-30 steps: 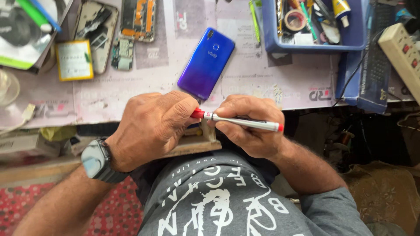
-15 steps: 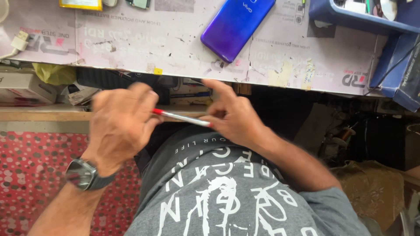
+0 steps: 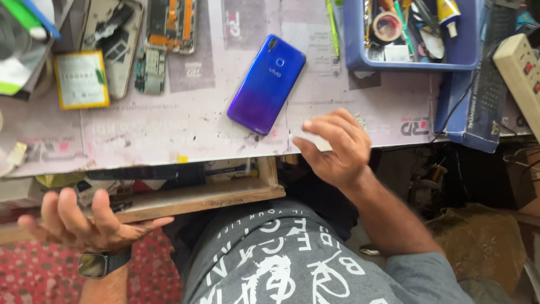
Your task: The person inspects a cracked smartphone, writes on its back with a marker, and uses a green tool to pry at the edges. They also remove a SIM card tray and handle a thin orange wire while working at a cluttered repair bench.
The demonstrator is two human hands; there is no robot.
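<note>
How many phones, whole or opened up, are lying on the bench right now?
3: a blue-purple phone face down mid-bench; an opened pale phone shell at upper left; an exposed orange-boarded phone chassis beside it. Others may be hidden beyond the frame edge.

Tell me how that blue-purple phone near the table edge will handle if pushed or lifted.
The phone lies flat with its glossy back up, so it probably slides easily and feels slippery. Thin, rigid slab: unlikely to roll or tip. It sits near the table edge, so a push toward the edge may drop it.

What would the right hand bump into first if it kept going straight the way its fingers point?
Probably the blue phone. The right hand rests at the table edge, fingers aimed up-left across bare mat toward the phone's lower end. Depth is hard to judge.
</note>
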